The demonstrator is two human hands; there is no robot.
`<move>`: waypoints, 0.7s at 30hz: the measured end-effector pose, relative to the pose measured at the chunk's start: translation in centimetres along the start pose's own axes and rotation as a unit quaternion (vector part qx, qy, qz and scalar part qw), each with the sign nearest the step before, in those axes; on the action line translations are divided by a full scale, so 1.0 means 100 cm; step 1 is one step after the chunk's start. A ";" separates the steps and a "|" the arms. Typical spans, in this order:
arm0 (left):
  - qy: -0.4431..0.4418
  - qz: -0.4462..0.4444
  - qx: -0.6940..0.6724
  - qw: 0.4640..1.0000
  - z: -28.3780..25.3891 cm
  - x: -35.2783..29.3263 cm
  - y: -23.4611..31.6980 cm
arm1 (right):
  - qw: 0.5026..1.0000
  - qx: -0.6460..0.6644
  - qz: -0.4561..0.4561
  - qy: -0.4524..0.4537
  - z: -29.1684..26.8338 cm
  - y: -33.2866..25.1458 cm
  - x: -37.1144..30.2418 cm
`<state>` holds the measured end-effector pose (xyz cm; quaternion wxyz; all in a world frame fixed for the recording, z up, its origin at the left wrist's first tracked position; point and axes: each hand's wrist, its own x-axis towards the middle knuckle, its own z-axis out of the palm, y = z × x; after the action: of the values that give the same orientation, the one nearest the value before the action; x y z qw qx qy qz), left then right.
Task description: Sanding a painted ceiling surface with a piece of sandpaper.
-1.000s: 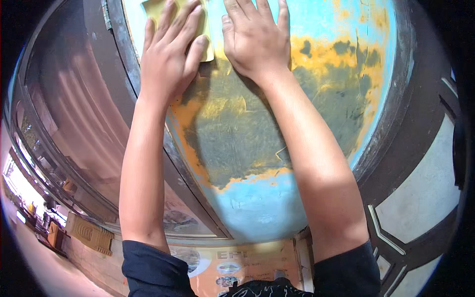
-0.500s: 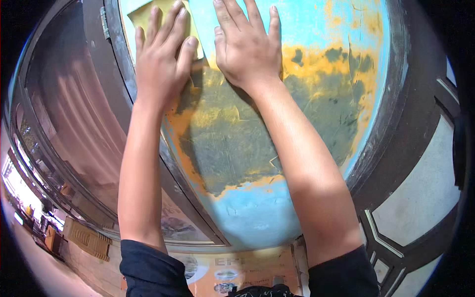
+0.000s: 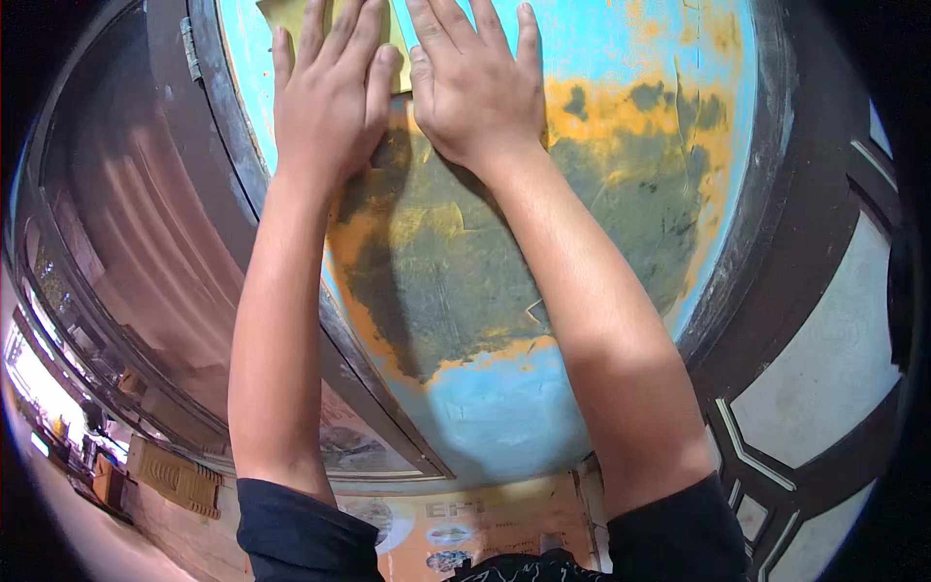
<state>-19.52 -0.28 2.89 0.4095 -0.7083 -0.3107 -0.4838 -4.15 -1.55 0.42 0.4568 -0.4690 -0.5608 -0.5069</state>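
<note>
A surface painted light blue fills the middle, with orange and dark grey worn patches. My left hand lies flat on a yellow sheet that looks like sandpaper, pressing it to the surface near the top, fingers stretched out. The sheet's upper part runs beneath the fingers and partly out of view. Beside it, my right hand rests palm down on the paint, its fingers spread and its thumb close to the sheet's right edge. What lies under the right palm is hidden.
A dark frame with a metal hinge borders the surface on the left, next to a glossy dark panel. To the right stands dark framework with pale panels. A printed orange sheet lies below.
My left hand and the yellow sheet have slid right and slightly up, narrowing the gap to my right hand. The right hand stays almost in place. The view has shifted slightly.
</note>
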 end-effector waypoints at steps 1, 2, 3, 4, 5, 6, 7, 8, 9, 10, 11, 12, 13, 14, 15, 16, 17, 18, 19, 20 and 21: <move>0.001 0.000 -0.003 1.000 0.008 -0.007 -0.001 | 1.000 0.001 -0.002 0.011 0.000 0.001 0.000; 0.042 0.038 -0.001 0.998 0.016 -0.018 -0.008 | 0.997 0.065 0.013 -0.032 -0.007 -0.004 0.004; 0.083 0.077 0.000 0.994 0.023 -0.029 -0.015 | 0.997 0.070 0.014 -0.033 -0.005 -0.007 0.004; 0.097 0.078 -0.019 0.992 0.026 -0.036 -0.009 | 0.998 0.051 0.013 -0.035 -0.004 -0.004 0.005; 0.077 0.070 -0.021 0.994 0.027 -0.044 -0.003 | 0.999 0.033 0.011 -0.037 -0.004 -0.002 0.005; 0.078 0.071 -0.015 0.994 0.028 -0.049 0.001 | 0.999 0.028 0.011 -0.039 -0.004 0.001 0.005; 0.077 0.073 -0.006 0.994 0.028 -0.051 0.001 | 0.999 0.029 0.008 -0.034 -0.004 0.001 0.004; 0.081 0.081 -0.007 0.993 0.027 -0.049 -0.001 | 0.999 0.030 0.006 -0.029 -0.003 0.000 0.004; 0.084 0.089 -0.009 0.992 0.026 -0.042 -0.005 | 0.999 0.031 0.004 -0.023 -0.003 0.000 0.004; 0.094 0.103 0.004 0.990 0.024 -0.033 -0.012 | 1.000 0.003 -0.007 0.016 0.003 -0.002 0.003; 0.066 0.101 -0.003 0.993 0.017 -0.023 -0.008 | 1.000 0.022 -0.001 0.009 0.002 -0.001 0.003; 0.013 0.056 -0.003 0.998 0.007 -0.014 -0.003 | 1.000 0.026 -0.002 0.005 0.000 0.000 0.002; -0.039 0.011 -0.002 0.999 -0.005 -0.005 0.005 | 1.000 0.030 -0.003 0.001 -0.002 0.001 0.001; -0.050 -0.006 0.002 0.999 -0.007 0.000 0.009 | 1.000 0.027 -0.002 -0.001 -0.003 0.002 0.001; -0.044 -0.001 -0.003 0.999 -0.005 0.000 0.010 | 1.000 0.030 0.000 -0.006 -0.004 0.004 0.001; -0.035 -0.008 -0.004 0.999 -0.006 -0.002 0.010 | 0.999 0.038 0.004 -0.010 -0.004 0.001 0.002; -0.026 -0.016 -0.008 1.000 -0.003 -0.006 0.011 | 0.999 0.039 0.005 -0.010 -0.002 0.001 0.002; 0.046 0.034 -0.008 0.998 0.013 -0.016 0.003 | 1.000 0.029 0.002 0.001 0.001 0.000 0.002; 0.120 0.083 -0.009 0.989 0.028 -0.024 -0.004 | 1.000 0.018 -0.003 0.012 0.001 0.001 0.003; 0.104 0.077 -0.006 0.992 0.029 -0.032 -0.001 | 0.999 0.044 -0.001 0.010 -0.001 0.003 0.004; 0.104 0.076 -0.007 0.992 0.029 -0.039 0.003 | 0.999 0.044 -0.002 0.009 0.000 0.005 0.004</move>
<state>-19.36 1.94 -1.37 0.4705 -0.6784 -0.2080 -0.5245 -3.70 -1.49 0.85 0.4809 -0.4427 -0.5792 -0.4871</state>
